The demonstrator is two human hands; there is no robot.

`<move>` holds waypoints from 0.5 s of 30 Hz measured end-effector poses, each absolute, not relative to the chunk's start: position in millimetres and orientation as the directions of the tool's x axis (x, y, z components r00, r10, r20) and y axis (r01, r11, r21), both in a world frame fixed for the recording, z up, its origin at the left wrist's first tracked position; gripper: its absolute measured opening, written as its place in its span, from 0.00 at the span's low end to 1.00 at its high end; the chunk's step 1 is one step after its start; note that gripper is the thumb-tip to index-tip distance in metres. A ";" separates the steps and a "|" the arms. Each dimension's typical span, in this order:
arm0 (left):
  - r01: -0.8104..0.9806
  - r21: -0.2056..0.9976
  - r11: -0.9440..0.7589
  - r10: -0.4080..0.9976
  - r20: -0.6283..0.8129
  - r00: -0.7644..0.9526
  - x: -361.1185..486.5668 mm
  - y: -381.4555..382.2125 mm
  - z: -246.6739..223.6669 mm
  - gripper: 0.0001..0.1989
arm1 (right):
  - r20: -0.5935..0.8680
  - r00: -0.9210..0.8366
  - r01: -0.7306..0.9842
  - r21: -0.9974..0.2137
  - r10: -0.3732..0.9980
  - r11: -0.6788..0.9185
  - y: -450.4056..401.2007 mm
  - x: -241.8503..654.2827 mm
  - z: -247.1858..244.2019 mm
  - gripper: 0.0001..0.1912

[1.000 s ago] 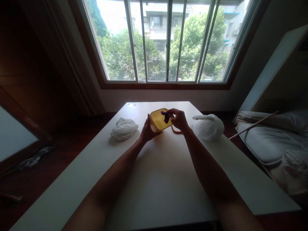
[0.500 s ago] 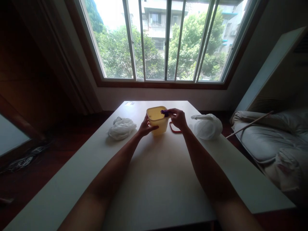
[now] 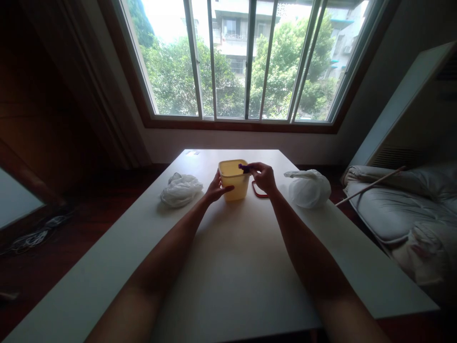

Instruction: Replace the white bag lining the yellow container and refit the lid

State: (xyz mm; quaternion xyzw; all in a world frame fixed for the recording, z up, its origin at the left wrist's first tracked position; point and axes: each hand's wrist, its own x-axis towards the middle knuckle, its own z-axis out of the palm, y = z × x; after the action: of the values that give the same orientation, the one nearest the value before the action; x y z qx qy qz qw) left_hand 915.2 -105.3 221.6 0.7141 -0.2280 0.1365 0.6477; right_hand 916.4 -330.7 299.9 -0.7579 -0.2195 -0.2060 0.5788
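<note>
A yellow plastic container (image 3: 235, 188) with an open top stands on the white table, and my left hand (image 3: 216, 188) grips its left side with the thumb across the front. My right hand (image 3: 263, 176) is closed on a small dark purple item (image 3: 244, 167), pinched over the container's right rim; its exact kind is too small to make out. Partly hidden behind my right wrist, a red-rimmed lid (image 3: 260, 189) lies flat on the table. I cannot see the bottom inside the container.
On the white table (image 3: 232, 267), a crumpled white plastic bag (image 3: 181, 189) lies to the left and a fuller white plastic bag (image 3: 310, 188) to the right. A grey cushioned seat (image 3: 389, 205) with a thin stick (image 3: 371, 185) is beyond the right edge. Cables (image 3: 35, 236) lie on the floor at left.
The container has tipped back slightly towards upright and sits a touch lower. My right hand keeps the purple item at the rim, almost unmoved.
</note>
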 end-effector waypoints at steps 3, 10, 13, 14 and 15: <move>-0.511 0.855 -0.088 -0.159 0.494 0.855 916.4 -104.0 220.4 0.55 | 0.581 0.809 0.586 -0.785 0.091 -0.200 -329.1 919.8 295.3 0.12; -0.511 0.850 -0.129 -0.108 0.501 0.859 922.9 -100.4 213.2 0.54 | 0.601 0.797 0.602 -0.781 0.063 -0.168 -323.3 927.1 284.0 0.12; -0.487 0.863 -0.132 -0.100 0.477 0.873 925.1 -99.2 211.5 0.53 | 0.628 0.775 0.631 -0.767 0.062 -0.116 -322.3 927.5 281.3 0.12; -0.482 0.867 -0.127 -0.098 0.472 0.876 925.0 -99.6 211.8 0.53 | 0.635 0.770 0.637 -0.763 0.061 -0.110 -322.2 927.4 280.6 0.12; -0.480 0.869 -0.118 -0.094 0.472 0.877 924.4 -100.5 212.6 0.53 | 0.638 0.768 0.640 -0.761 0.056 -0.111 -322.0 927.2 280.1 0.12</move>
State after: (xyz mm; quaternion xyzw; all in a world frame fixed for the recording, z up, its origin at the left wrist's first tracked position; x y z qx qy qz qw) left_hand 924.4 -100.5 212.6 0.7319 -0.1961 0.1522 0.6346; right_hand 927.2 -322.0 280.1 -0.7073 -0.2459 -0.2355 0.6195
